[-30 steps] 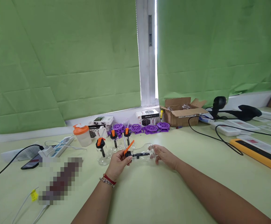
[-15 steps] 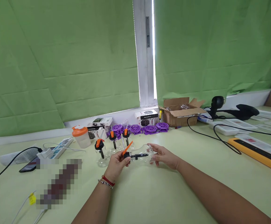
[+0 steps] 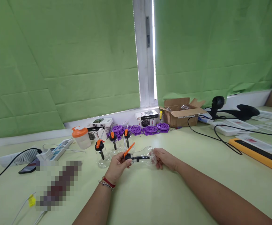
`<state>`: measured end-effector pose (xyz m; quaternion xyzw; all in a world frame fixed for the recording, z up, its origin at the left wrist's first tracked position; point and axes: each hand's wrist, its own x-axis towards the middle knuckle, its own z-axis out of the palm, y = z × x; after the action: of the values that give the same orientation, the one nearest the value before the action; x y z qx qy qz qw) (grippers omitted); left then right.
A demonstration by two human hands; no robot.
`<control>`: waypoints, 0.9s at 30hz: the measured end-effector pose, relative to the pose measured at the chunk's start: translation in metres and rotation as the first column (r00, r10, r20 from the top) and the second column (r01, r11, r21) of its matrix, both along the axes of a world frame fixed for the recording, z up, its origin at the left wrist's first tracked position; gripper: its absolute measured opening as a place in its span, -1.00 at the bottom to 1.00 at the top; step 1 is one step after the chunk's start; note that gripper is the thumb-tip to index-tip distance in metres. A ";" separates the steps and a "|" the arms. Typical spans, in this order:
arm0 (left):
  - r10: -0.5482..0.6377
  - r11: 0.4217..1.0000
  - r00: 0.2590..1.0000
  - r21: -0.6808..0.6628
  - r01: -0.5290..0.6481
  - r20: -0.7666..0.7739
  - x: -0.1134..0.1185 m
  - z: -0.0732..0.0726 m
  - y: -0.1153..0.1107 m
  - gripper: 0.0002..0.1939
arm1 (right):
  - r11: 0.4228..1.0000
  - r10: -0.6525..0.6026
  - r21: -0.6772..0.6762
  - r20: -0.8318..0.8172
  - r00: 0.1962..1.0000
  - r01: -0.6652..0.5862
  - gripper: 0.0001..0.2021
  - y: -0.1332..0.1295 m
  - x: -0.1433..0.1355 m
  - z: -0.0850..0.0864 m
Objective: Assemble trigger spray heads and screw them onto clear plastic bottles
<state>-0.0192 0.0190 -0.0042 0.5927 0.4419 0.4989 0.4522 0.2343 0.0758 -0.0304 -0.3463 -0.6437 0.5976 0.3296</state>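
A clear bottle (image 3: 143, 153) lies sideways between my two hands, with a black tube inside it and an orange lever at its black cap. My left hand (image 3: 117, 164) pinches the black cap at the left end. At the right end, the curled fingers of my right hand (image 3: 165, 159) grip the clear base. Behind my left hand stand three similar bottles with black and orange caps: one at the left (image 3: 100, 153), one in the middle (image 3: 113, 143) and one at the right (image 3: 127, 137).
Purple round parts (image 3: 136, 129) lie along the back beside a black-and-white box (image 3: 147, 118). A cardboard box (image 3: 182, 114) is at back right. An orange-lidded cup (image 3: 81, 137) and a power strip (image 3: 62, 148) sit left, a yellow-black bar (image 3: 257, 153) right.
My right hand has shifted slightly right and down and its fingers have curled more around the base. The bottle has tilted a little, its right end lower.
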 end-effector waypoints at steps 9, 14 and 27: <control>0.029 0.999 1.000 0.024 -0.029 -0.010 -0.005 -0.006 0.005 -0.71 | 0.999 0.016 0.054 -0.154 0.988 -0.008 -0.38 -0.006 0.000 0.014; 0.023 0.999 0.999 0.028 -0.022 -0.022 -0.006 -0.007 0.006 -0.73 | 0.994 0.090 0.077 -0.125 0.988 -0.081 -0.29 -0.003 0.007 0.013; 0.020 1.000 0.999 0.012 -0.019 -0.042 -0.003 -0.001 0.004 -0.72 | 0.995 0.102 -0.009 -0.109 0.989 -0.103 -0.34 -0.007 0.007 0.015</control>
<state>-0.0222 0.0230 -0.0051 0.6013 0.4544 0.4931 0.4345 0.2412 0.0684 -0.0157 -0.2821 -0.6374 0.6364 0.3304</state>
